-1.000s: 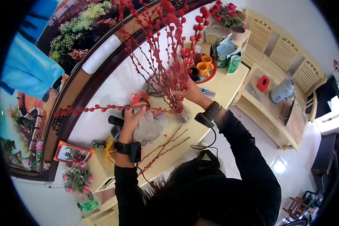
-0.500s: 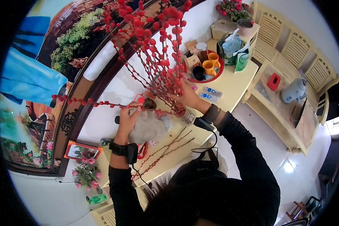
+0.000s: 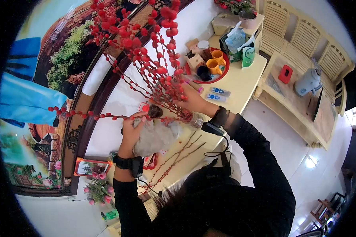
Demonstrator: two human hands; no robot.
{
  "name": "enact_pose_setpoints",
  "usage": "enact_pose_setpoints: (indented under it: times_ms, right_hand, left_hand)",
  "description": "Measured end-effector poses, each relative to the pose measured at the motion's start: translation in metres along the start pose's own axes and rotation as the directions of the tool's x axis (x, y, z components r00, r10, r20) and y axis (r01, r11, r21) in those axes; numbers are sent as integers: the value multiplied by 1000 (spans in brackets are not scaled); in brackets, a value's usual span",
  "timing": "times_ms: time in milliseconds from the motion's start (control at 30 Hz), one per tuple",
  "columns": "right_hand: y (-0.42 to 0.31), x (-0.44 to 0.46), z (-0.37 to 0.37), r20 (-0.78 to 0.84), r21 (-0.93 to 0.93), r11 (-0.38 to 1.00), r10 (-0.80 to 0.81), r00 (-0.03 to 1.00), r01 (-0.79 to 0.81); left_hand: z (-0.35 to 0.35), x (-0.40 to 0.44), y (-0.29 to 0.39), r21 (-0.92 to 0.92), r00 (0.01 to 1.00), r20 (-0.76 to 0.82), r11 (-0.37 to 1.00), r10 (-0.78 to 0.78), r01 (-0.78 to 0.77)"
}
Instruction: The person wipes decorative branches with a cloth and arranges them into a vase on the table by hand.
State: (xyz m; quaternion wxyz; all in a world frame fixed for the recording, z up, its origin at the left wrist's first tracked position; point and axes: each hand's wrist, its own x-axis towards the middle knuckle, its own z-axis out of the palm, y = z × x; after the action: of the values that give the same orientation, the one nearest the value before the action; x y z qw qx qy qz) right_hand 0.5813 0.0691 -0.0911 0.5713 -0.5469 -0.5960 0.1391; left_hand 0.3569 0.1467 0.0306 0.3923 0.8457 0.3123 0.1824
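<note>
My left hand is closed on a single branch dotted with red fuzzy buds. That branch lies nearly level, its tip out to the left and its other end by the vase. My right hand is wrapped around the lower stems of a large bunch of red-budded branches. The bunch stands in a clear glass vase, leaning to the upper left. A crumpled clear plastic bag lies under and beside my left hand. Loose thin branches rest on the cream table nearer my body.
Two remotes lie right of the bunch. Behind them, a red tray holds orange mugs and a jar. A framed picture stands at left. A lower table with a grey kettle is at right.
The camera view has turned slightly, shifting the surroundings. Both hands keep their holds. The single branch and the bunch have barely moved relative to the vase.
</note>
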Motion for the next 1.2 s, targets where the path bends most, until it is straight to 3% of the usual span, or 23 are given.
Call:
enact_pose_setpoints:
  times_ms: [33, 133, 233, 333, 433, 567, 767, 900, 1067, 1200]
  right_hand:
    - [1, -1, 1, -26, 21, 999, -42, 999, 42]
    - [4, -1, 2, 99, 3, 991, 132, 986, -133]
    - [-1, -1, 0, 48, 9, 996, 94, 994, -94]
    - [-8, 0, -1, 42, 7, 995, 101, 994, -101]
    - [-3, 1, 3, -7, 29, 998, 51, 999, -50]
    - [1, -2, 6, 8, 61, 996, 71, 997, -71]
    - [0, -2, 9, 18, 53, 992, 116, 993, -116]
    - [1, 0, 6, 2, 7, 992, 123, 992, -123]
    - [-15, 7, -2, 23, 40, 992, 118, 993, -119]
    - [-1, 18, -3, 41, 124, 991, 53, 998, -58]
  left_hand:
    - [0, 0, 0, -17, 1000, -3, 1000, 0, 0]
    - [-17, 6, -20, 55, 993, -98, 997, 58, -53]
    - [-36, 5, -21, -225, 969, -238, 974, -72, 17]
    - [-48, 0, -24, -105, 971, -220, 992, -88, 66]
    - [-45, -4, -11, -6, 977, -215, 1000, -16, 15]
    - [-36, -3, -6, -23, 982, -186, 1000, -4, 0]
    - [0, 1, 48, -11, 996, 27, 997, 82, -81]
    - [21, -15, 55, 19, 994, 9, 994, 108, -108]
    - [34, -15, 76, 127, 973, 97, 967, 211, -222]
    - [23, 6, 73, 62, 994, 10, 992, 106, -107]
